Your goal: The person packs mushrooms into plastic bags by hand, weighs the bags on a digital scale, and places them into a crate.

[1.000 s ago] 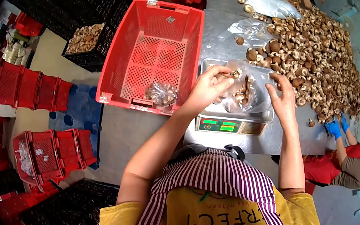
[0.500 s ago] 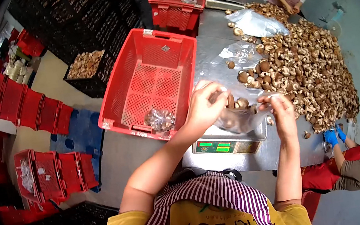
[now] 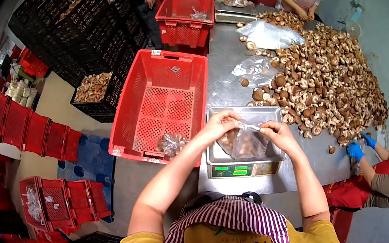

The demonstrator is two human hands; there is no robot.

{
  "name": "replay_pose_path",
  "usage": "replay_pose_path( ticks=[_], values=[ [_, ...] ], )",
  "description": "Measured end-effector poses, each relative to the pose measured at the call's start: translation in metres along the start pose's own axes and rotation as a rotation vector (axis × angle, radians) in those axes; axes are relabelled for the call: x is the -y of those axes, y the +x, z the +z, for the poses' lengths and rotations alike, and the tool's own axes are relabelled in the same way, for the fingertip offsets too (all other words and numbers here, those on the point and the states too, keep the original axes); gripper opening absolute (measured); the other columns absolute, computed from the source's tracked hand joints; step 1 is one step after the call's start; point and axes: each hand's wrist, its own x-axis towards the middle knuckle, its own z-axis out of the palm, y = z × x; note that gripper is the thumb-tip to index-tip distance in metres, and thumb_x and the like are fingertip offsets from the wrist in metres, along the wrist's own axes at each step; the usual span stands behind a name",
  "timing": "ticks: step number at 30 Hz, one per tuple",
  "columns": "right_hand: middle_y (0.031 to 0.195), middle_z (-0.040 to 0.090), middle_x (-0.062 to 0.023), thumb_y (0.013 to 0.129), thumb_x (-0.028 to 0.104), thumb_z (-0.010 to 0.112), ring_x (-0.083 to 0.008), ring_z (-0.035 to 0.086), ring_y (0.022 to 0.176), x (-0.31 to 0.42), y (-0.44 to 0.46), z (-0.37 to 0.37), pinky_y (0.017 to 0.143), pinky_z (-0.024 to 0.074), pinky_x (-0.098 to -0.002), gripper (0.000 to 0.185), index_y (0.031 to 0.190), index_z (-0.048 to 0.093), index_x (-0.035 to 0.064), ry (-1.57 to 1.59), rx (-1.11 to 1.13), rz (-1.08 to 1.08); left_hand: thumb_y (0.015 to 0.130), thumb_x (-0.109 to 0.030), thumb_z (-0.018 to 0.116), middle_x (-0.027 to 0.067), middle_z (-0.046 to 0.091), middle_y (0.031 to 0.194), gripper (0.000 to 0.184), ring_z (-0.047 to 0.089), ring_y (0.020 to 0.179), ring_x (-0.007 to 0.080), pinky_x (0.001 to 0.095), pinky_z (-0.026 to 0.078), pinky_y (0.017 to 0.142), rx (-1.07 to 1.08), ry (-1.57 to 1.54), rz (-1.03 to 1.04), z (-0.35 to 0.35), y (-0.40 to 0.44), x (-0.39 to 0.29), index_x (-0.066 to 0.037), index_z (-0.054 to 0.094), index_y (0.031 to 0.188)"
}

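A clear plastic bag (image 3: 250, 144) with mushrooms inside rests on the metal pan (image 3: 269, 113) of a digital scale (image 3: 231, 171). My left hand (image 3: 223, 124) pinches one side of the bag's mouth. The opposite side is gripped by my right hand (image 3: 278, 134), and the mouth is drawn out in a narrow strip between them. Green figures glow on the scale's display. To the left, a red crate (image 3: 125, 112) holds a filled bag of mushrooms (image 3: 172, 144) at its near end.
A large heap of mushrooms (image 3: 332, 77) covers the table's right side. Empty-looking plastic bags (image 3: 253, 70) and a white bag stack (image 3: 269, 35) lie beyond the scale. A co-worker's blue-gloved hands (image 3: 356, 150) are at the right; other people stand at the far end.
Both hands have come closer together, and the bag's wide mouth is now gathered into a narrow strip. The bag sits lower on the pan, and the view has shifted slightly.
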Motion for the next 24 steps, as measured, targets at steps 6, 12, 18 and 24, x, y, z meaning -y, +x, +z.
replay_pose_path(
  ticks=[6,12,18,24],
  values=[
    [0.090,0.061,-0.0105,0.080,0.013,0.065,-0.0318,0.057,0.102,0.001,-0.040,0.052,0.090,0.0441,-0.0420,0.008,0.082,0.065,0.0052,-0.710,0.104,-0.643,0.087,-0.018,0.058,0.0187,0.065,0.083,0.018,0.062,0.083,0.0390,0.0427,0.050,0.071,-0.289,1.045,0.253,-0.028,0.051,0.049,-0.002,0.066,0.084],
    [0.103,0.069,-0.0095,0.096,0.020,0.054,-0.0186,0.058,0.101,-0.010,-0.025,0.034,0.092,0.0451,-0.0328,0.022,0.082,0.061,0.0033,0.534,-0.104,-0.006,0.090,-0.021,0.057,0.0062,0.068,0.083,0.021,0.064,0.072,0.0155,0.0294,0.048,0.064,-0.264,-0.287,-0.114,-0.034,0.051,0.047,-0.002,0.065,0.085],
    [0.091,0.066,-0.0017,0.098,0.018,0.050,-0.0088,0.058,0.082,0.004,0.021,0.041,0.076,0.0468,-0.0239,0.024,0.103,0.065,0.0000,0.541,-0.034,0.055,0.092,-0.021,0.058,0.0067,0.069,0.096,0.021,0.062,0.071,0.0124,0.0260,0.047,0.066,0.173,-0.007,0.003,0.025,-0.002,-0.022,-0.002,0.066,0.095],
    [0.083,0.062,-0.0065,0.091,0.020,0.058,-0.0189,0.059,0.079,0.007,-0.001,0.033,0.073,0.0474,-0.0313,0.021,0.096,0.065,0.0006,-0.369,0.154,-0.130,0.094,-0.020,0.054,0.0215,0.061,0.111,0.025,0.061,0.101,0.0268,0.0382,0.049,0.090,-0.119,-0.844,-0.251,-0.037,0.027,0.002,-0.005,0.054,0.115]
  ],
)
